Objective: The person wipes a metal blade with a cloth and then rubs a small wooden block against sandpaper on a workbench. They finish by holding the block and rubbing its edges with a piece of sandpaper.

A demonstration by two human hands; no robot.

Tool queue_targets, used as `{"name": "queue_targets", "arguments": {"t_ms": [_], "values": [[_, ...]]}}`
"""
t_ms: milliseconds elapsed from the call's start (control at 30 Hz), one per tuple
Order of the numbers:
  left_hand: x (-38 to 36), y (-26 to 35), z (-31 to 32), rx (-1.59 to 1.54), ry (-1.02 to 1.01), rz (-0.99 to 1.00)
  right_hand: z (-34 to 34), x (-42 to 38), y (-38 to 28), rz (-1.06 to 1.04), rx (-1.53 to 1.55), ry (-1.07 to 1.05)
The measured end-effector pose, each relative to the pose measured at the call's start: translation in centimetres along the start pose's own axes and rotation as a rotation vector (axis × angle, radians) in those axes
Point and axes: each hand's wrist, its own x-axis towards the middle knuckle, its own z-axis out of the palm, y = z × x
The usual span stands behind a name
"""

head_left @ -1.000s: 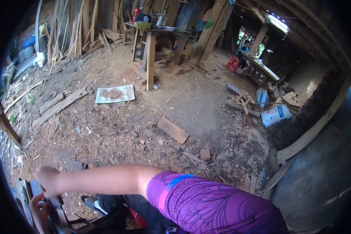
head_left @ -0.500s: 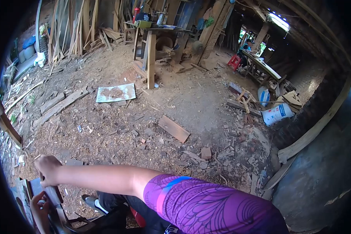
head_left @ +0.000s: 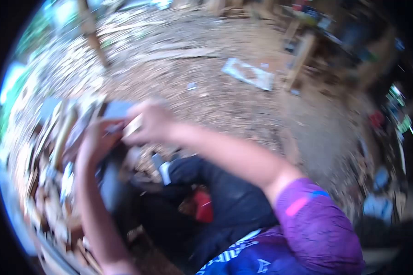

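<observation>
The view is smeared by motion. My right hand (head_left: pixel 149 121) is closed around a small pale wooden piece (head_left: pixel 133 125), left of centre. Just left of it, my left hand (head_left: pixel 98 137) has its fingers bent around something dark and too blurred to name. The two hands are close together, above a dark work surface beside my legs. Whether they touch is unclear.
Wood pieces (head_left: pixel 62 137) lie in a pile at the left. A red object (head_left: pixel 203 206) shows between my legs. Farther off are a pale sheet (head_left: pixel 248 73) on the littered ground, a wooden post (head_left: pixel 302 59) and a white-blue sack (head_left: pixel 378 207).
The view has swung left and down, so hands and legs appear nearer the middle. More of my left arm shows, and the pale piece in my right hand is now plainer.
</observation>
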Motion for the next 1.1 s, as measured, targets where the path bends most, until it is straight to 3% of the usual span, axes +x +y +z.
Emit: {"name": "queue_targets", "arguments": {"t_ms": [33, 67, 133, 233, 433, 500, 567, 667, 700, 767, 833, 900, 967, 1100], "values": [[-0.1, 0.1, -0.1, -0.009, -0.012, -0.108, -1.5, 0.1, -0.4, 0.195, 0.139, -0.004], [-0.3, 0.5, 0.5, -0.151, 0.009, -0.199, -1.9, 1.1, 2.1, 0.076, -0.115, 0.142], [-0.5, 1.4, 0.0, -0.093, -0.018, -0.285, -2.1, 1.3, 1.6, 0.086, -0.28, 0.156], [0.2, -0.2, 0.4, -0.159, -0.04, -0.201, -0.3, -1.4, -0.9, -0.093, -0.33, 0.109], [0.0, -0.1, 0.3, -0.164, -0.052, -0.234, -0.8, -2.8, 1.9, 0.12, -0.125, 0.327], [0.3, -0.4, 0.3, -0.161, -0.041, -0.221, 0.2, -4.6, 0.5, -0.147, -0.281, 0.209], [0.1, -0.6, 0.5, -0.164, -0.037, -0.221, -0.3, -4.7, 1.0, -0.199, -0.329, 0.18], [0.0, 0.2, 0.0, -0.124, -0.053, -0.226, -1.0, -3.7, 1.8, 0.143, 0.01, 0.369], [-0.1, 0.0, 0.1, -0.132, -0.042, -0.231, -0.6, -4.1, 1.6, 0.137, 0.007, 0.356], [0.0, -0.4, 0.4, -0.127, -0.044, -0.178, 0.1, -5.6, 1.5, -0.076, -0.151, 0.216], [-0.1, -0.2, 0.2, -0.124, -0.05, -0.183, -0.6, -5.5, 1.4, -0.089, -0.172, 0.186], [-0.1, -0.2, 0.3, -0.14, -0.033, -0.197, -1.5, -4.6, 2.4, 0.061, 0.003, 0.321], [0.0, -0.1, 0.3, -0.135, -0.049, -0.199, -1.0, -4.9, 1.9, 0.083, 0.03, 0.36], [0.1, -0.4, 0.3, -0.123, -0.048, -0.191, -1.5, -5.5, 2.8, -0.101, -0.155, 0.144]]}}
